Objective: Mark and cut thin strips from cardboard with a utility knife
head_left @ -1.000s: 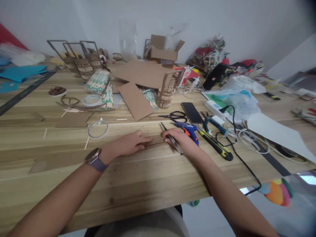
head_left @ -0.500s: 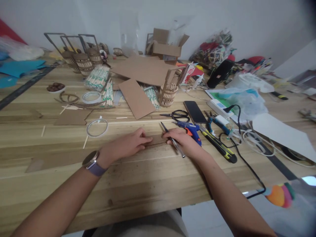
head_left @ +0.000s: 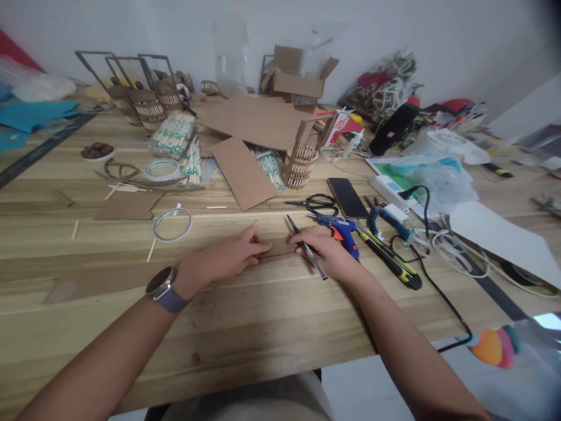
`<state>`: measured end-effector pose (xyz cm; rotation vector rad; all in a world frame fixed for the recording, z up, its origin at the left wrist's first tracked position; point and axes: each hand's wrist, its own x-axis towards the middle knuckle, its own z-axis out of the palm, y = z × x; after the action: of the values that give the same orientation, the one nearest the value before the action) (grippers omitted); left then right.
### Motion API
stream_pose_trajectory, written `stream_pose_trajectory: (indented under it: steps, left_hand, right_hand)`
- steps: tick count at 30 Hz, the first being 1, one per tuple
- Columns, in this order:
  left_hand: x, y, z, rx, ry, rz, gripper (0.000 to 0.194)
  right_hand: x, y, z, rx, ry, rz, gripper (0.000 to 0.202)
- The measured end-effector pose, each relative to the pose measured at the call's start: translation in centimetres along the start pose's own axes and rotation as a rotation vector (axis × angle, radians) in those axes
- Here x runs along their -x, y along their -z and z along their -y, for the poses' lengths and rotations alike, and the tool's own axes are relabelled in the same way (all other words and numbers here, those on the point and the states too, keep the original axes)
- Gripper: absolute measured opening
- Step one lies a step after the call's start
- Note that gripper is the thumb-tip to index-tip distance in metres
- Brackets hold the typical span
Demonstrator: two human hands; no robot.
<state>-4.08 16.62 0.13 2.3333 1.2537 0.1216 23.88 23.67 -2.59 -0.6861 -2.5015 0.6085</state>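
Note:
A small brown cardboard strip (head_left: 279,248) lies flat on the wooden table between my two hands. My left hand (head_left: 232,254), with a watch on its wrist, holds the strip down at its left end, index finger stretched along it and the other fingers curled. A pen (head_left: 312,255) sits slanted in my right hand (head_left: 326,250), tip pointing up and away; the fingers also rest at the strip's right end. Just beyond that hand is a blue hot glue gun (head_left: 342,231). Black-handled scissors (head_left: 319,203) lie behind it.
A utility knife (head_left: 390,257), pliers (head_left: 385,219), a phone (head_left: 347,197) and cables are on the right. A slatted basket (head_left: 301,166) stands behind cardboard sheets (head_left: 248,175). Tape rolls (head_left: 172,237), bundled sticks (head_left: 173,134) and more baskets (head_left: 149,111) are on the left.
The camera view has shifted very slightly. Both hands, the pen and the cardboard strip stay almost where they were.

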Motion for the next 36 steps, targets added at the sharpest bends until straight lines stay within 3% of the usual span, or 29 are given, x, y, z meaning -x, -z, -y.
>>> stream_pose_trajectory:
  steps: [15, 25, 30, 36]
  left_hand:
    - [-0.2, -0.1, 0.4, -0.027, -0.077, -0.035, 0.044]
    - [-0.3, -0.2, 0.8, 0.024, -0.046, -0.028, 0.043]
    - [-0.8, 0.4, 0.3, -0.007, 0.041, 0.011, 0.038]
    - [-2.0, 1.4, -0.6, -0.021, 0.066, 0.112, 0.047]
  right_hand:
    - [-0.1, 0.0, -0.1, 0.003, 0.017, -0.004, 0.016]
    - [-0.1, -0.1, -0.7, -0.036, 0.006, 0.014, 0.018]
    - [0.3, 0.8, -1.2, -0.063, -0.016, 0.038, 0.027]
    - [1.7, 2.7, -1.3, 0.114, -0.095, 0.029, 0.033]
